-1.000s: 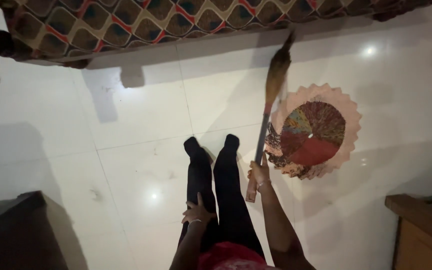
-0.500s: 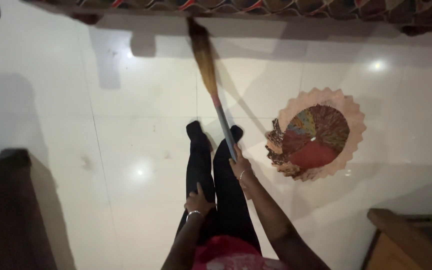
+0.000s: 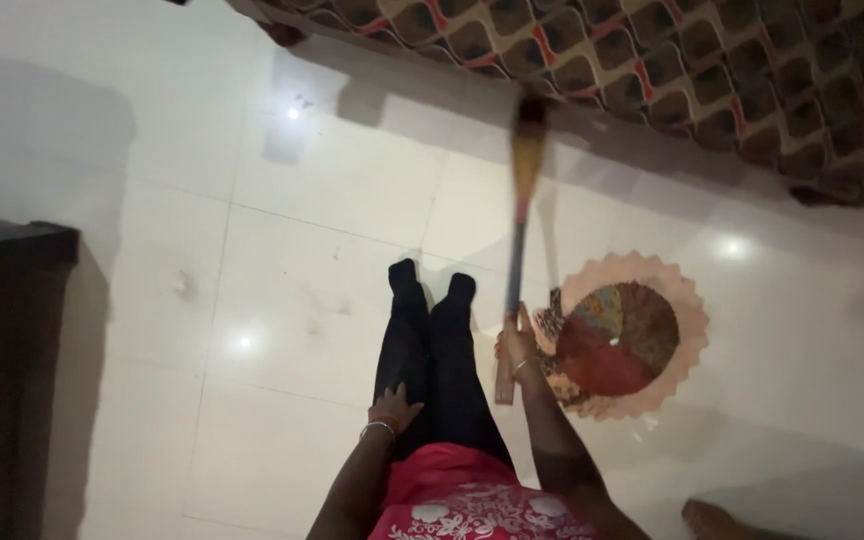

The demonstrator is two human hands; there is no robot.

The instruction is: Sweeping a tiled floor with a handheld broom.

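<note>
Nearest the camera, a pink embroidered top [image 3: 472, 500] shows at the lower edge, above black-clad legs [image 3: 432, 350] that stretch out over the white tiled floor [image 3: 282, 230]. The left hand [image 3: 392, 408], with a bangle at the wrist, lies flat and released on the left thigh, holding nothing. Just to its right, the right hand [image 3: 518, 347] has its grip clenched around the lower handle of a grass broom [image 3: 518, 235], which runs up and away from the person. The broom's bristle head reaches the shadowed edge of a bed with a patterned cover [image 3: 712, 80] at the top. Beside the right hand lies a round patchwork mat [image 3: 622, 345] with a scalloped pale border. A dark cabinet [image 3: 2, 370] stands at the left
</note>
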